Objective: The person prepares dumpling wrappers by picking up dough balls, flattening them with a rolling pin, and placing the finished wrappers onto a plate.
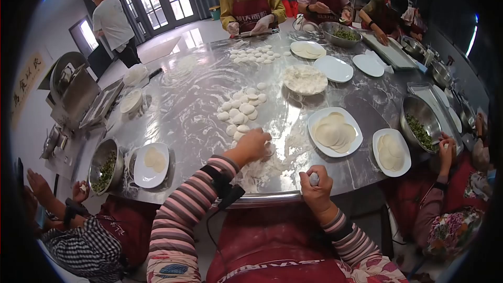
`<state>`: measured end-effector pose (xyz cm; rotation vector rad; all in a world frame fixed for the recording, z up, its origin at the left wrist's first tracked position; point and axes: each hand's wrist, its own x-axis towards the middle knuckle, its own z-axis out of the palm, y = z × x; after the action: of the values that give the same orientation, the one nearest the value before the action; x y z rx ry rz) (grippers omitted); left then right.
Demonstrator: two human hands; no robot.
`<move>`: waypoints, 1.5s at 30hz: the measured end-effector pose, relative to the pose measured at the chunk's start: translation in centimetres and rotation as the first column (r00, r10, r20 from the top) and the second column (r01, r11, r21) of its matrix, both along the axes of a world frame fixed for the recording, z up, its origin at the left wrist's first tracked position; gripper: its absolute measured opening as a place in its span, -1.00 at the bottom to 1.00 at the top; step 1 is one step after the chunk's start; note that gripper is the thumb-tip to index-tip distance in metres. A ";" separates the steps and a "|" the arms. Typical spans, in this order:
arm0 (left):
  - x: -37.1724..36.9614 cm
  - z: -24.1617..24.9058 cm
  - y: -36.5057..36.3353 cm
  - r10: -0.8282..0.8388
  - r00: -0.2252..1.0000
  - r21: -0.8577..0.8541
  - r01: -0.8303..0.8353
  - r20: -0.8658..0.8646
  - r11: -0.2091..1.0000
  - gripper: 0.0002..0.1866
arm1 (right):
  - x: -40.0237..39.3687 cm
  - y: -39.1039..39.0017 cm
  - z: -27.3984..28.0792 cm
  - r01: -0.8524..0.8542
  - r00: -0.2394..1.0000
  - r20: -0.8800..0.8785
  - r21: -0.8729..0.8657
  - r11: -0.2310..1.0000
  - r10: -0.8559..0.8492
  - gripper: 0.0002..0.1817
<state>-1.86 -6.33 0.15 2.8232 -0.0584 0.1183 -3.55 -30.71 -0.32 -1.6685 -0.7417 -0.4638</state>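
Observation:
My left hand (252,145) is over the floured steel tabletop with its fingers curled inward. What it holds, if anything, is hidden under the fingers. Just beyond it lies a cluster of small flattened dough pieces (243,108). At the table's front edge my right hand (317,184) is wrapped around a rolling pin (314,179), of which only the pale floury end shows. To the right of my hands is a square white plate (313,145) with a stack of thin round dough wrappers (334,130).
A bowl of flour (305,79) and more dough pieces (255,54) are farther back on the table (194,105). Metal bowls of green filling stand left (119,162) and right (430,116). Co-workers sit at both sides and across; one person (112,23) stands at back left.

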 end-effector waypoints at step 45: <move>-4.5 -1.1 -3.7 -0.043 0.989 -0.303 -0.001 -0.138 0.953 -0.85 | 5.4 5.7 -0.6 0.092 0.996 0.010 -0.114 0.989 -0.092 -0.80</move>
<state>-6.34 -10.05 -0.99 2.5146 -0.0341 -0.0760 1.87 -25.02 -0.89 -1.8157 -0.7077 -0.4979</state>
